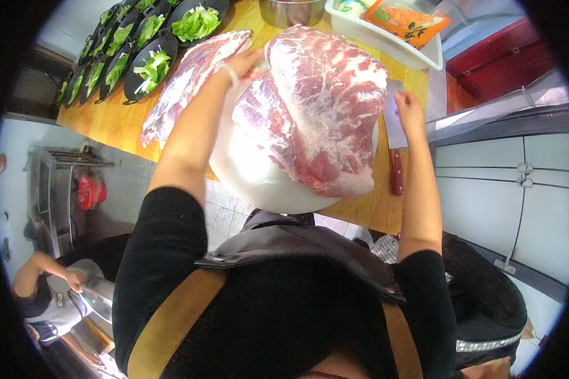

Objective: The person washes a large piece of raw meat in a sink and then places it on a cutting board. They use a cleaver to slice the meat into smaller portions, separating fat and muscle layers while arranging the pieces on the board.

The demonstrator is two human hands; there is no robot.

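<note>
A large slab of raw meat (327, 109), red with white fat and membrane, lies over a round white cutting board (246, 166). My left hand (244, 68), with a pale band at the wrist, is at the slab's upper left edge. Blur hides whether its fingers grip the meat. A second piece of raw meat (194, 71) rests on the wooden table to the left, partly behind my left forearm. My right hand (409, 109) is loosely curled, with nothing visible in it, over the wide blade of a cleaver (394, 125). The cleaver's reddish-brown handle (397, 173) points towards me.
Several black pans (151, 76) with green leaves stand at the upper left of the wooden table (109, 125). A metal pot (291, 13) and a white plastic bin (384, 40) holding an orange bag (405, 23) are at the far side. Another person (59, 293) is at lower left, another (483, 303) at lower right.
</note>
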